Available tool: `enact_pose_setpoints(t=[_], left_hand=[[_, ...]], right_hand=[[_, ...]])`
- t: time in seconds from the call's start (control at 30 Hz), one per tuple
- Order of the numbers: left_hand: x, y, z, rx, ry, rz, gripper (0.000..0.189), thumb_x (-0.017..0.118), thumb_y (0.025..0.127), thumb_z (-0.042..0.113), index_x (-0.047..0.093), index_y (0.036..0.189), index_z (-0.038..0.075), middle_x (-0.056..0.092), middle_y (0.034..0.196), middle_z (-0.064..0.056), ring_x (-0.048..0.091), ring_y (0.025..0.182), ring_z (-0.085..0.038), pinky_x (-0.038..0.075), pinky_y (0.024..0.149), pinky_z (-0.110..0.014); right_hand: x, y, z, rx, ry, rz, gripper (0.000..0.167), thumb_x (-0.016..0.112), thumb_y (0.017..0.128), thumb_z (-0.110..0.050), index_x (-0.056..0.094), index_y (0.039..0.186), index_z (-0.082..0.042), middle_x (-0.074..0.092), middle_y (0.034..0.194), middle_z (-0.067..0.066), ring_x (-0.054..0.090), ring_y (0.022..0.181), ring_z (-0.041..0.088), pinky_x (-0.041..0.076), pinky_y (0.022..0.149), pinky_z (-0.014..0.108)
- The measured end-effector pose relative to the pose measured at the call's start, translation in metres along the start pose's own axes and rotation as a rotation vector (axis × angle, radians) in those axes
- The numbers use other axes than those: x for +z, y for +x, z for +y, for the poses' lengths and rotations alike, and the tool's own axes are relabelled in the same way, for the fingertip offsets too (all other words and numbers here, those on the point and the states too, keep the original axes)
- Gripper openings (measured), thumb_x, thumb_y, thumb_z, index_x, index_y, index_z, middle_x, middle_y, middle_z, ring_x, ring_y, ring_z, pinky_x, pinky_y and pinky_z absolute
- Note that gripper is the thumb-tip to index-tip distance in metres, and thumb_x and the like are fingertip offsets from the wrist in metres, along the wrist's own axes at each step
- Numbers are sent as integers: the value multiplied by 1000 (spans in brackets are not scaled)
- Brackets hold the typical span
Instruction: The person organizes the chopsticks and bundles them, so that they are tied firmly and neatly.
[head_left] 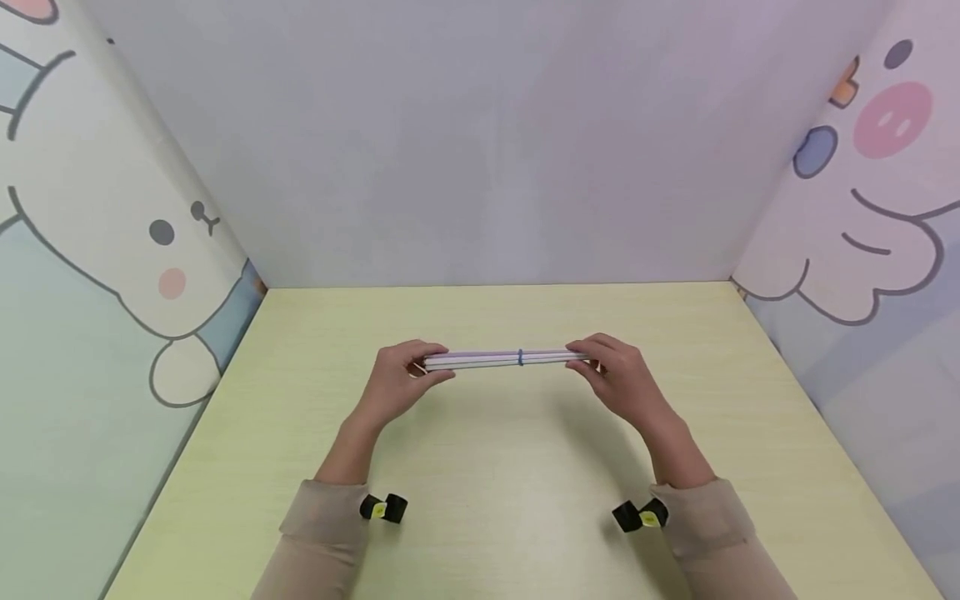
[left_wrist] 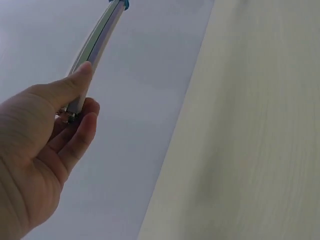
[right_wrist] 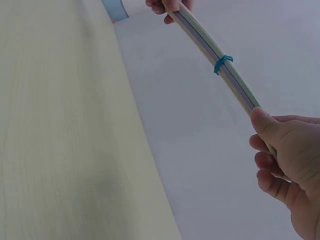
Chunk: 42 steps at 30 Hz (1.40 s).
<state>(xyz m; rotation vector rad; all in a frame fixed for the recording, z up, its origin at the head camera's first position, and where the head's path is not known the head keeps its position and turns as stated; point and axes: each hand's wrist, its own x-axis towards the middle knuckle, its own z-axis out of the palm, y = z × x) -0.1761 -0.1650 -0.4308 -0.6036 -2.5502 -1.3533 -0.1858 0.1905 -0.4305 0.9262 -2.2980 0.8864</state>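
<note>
A slim, straight bundle of pale white, green and lilac strips [head_left: 480, 360] is held level above the table, bound by a blue band [head_left: 521, 357] right of its middle in the head view. My left hand [head_left: 393, 379] pinches its left end between thumb and fingers. At the other end, my right hand [head_left: 624, 375] pinches it the same way. The left wrist view shows small shiny bits at the tip of the bundle [left_wrist: 95, 45], partly hidden by the fingers. In the right wrist view the band [right_wrist: 223, 64] looks like a thin elastic wrapped round the strips.
Below the hands lies a pale wood-grain table [head_left: 495, 483], with shadows of both arms on it. A plain grey wall [head_left: 480, 150] stands behind. Cartoon-printed panels [head_left: 90, 208] flank both sides. Black straps with yellow marks sit at both wrists.
</note>
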Motion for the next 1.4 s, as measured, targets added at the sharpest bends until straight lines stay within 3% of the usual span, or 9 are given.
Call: enact_pose_setpoints(t=[0.23,0.4,0.53,0.7,0.97,1.4], left_hand=[[10,3,-27,-63,94,-54,29,83,83,14,75,109,5,71,97,-3,65,82,-15,57,71,-27],[21,6,-42,-110,254,-66,29,82,85,20,75,110,10,72,100,-2,66,87,-18,54,77,-35],[27,8,-49,-151,342,-78,29,83,84,25,76,110,14,73,103,-1,66,93,-21,51,83,-42],[33,10,-54,-184,367,-93,27,82,85,23,76,110,14,73,103,-2,67,96,-22,51,87,-43],[42,8,-65,-199,399,-80,31,82,84,25,77,112,12,72,105,-3,66,99,-24,50,90,-42],[43,8,-63,-221,429,-97,35,81,87,28,74,117,11,67,113,-7,62,103,-27,48,91,-44]], right_hand=[[22,-3,19,115,76,-136,25,77,83,6,74,107,1,65,100,7,62,79,13,55,69,27],[37,-8,30,204,19,-229,22,75,87,1,74,109,-3,66,100,6,65,84,17,56,73,32],[44,-11,36,216,-10,-231,22,76,86,1,74,108,-3,68,99,7,67,84,21,57,72,35],[53,-11,45,218,0,-228,21,74,86,5,74,107,2,68,99,12,67,87,26,56,74,40],[65,-17,54,242,-130,-300,20,76,88,-3,75,108,-2,72,101,10,67,94,30,54,83,45],[67,-18,53,314,-112,-312,24,77,88,-6,73,111,-2,70,103,11,66,97,31,52,85,47]])
